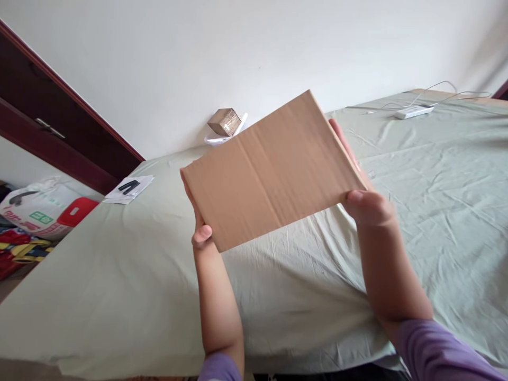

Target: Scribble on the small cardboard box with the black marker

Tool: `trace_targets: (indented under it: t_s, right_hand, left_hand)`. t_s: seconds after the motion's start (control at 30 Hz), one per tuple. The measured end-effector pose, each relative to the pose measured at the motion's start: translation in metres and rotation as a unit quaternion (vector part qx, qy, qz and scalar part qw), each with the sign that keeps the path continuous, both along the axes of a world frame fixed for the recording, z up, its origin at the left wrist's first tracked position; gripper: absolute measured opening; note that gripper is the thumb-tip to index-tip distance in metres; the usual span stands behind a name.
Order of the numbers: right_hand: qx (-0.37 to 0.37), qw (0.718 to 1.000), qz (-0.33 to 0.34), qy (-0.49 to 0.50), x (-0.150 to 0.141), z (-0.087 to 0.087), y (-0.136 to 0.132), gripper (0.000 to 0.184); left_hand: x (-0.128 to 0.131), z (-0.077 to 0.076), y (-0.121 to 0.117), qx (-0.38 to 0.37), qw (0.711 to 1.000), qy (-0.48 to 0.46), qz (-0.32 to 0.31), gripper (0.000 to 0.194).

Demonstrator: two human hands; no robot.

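One green cloth [119, 275] stretches below one large box [273, 169], tilted in midair; beyond stand one small box [223, 122] and one power strip [414, 111]. Two hands, left [201, 235] and right [371, 206], partly open, clasp the large box's opposite ends.

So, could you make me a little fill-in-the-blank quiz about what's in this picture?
1. The left hand and the right hand hold the same piece of ____.
2. Both visible sleeves are coloured ____.
3. In the picture, the white power strip lies to the ____ of both hands.

Missing words: cardboard; purple; right.
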State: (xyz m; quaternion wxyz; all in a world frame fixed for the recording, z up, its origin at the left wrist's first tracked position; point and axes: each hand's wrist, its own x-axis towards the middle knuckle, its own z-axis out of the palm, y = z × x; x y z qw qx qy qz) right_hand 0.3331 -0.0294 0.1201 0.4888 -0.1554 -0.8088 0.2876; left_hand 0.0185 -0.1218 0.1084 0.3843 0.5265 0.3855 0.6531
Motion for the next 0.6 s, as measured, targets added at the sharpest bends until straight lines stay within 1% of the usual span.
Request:
trace_targets:
  t_s: [0.1,0.17,0.23,0.3,0.33,0.4,0.47,0.5,0.53,0.6]
  right_hand:
    - [0.022,1.0,-0.014,-0.012,0.003,0.006,0.002,0.127]
    - [0.039,0.999,-0.01,-0.008,0.004,0.009,0.003,0.128]
    - [0.034,0.999,-0.004,-0.007,0.005,0.008,0.005,0.126]
    - [0.014,1.0,0.009,-0.024,0.009,0.004,0.009,0.123]
    - [0.003,0.999,0.016,-0.036,0.011,0.001,0.011,0.122]
    - [-0.001,0.998,0.015,-0.065,0.016,-0.003,0.015,0.125]
    - [0.032,0.996,-0.004,-0.089,0.019,-0.004,0.016,0.135]
    - [0.057,0.994,-0.012,-0.095,0.02,-0.002,0.015,0.139]
    - [0.083,0.992,-0.015,-0.096,0.021,0.0,0.013,0.142]
    - [0.127,0.988,-0.011,-0.091,0.022,0.007,0.008,0.144]
  left_hand:
    - [0.004,-0.004,0.007,0.011,0.999,-0.028,0.03,0.096]
    - [0.005,-0.007,0.012,-0.013,0.999,-0.044,0.03,0.091]
    - [0.004,-0.009,0.015,-0.044,0.998,-0.051,0.01,0.096]
    - [0.0,-0.008,0.015,-0.038,0.998,-0.041,0.0,0.102]
    - [-0.004,-0.008,0.015,-0.011,1.0,-0.02,-0.004,0.109]
    - [-0.011,-0.005,0.012,0.072,0.996,0.051,-0.014,0.133]
    - [-0.019,-0.002,0.008,0.141,0.98,0.136,-0.02,0.154]
    - [-0.022,-0.001,0.006,0.154,0.973,0.172,-0.019,0.159]
    - [-0.025,-0.001,0.004,0.149,0.968,0.199,-0.016,0.16]
    - [-0.029,0.001,-0.001,0.109,0.964,0.243,-0.017,0.158]
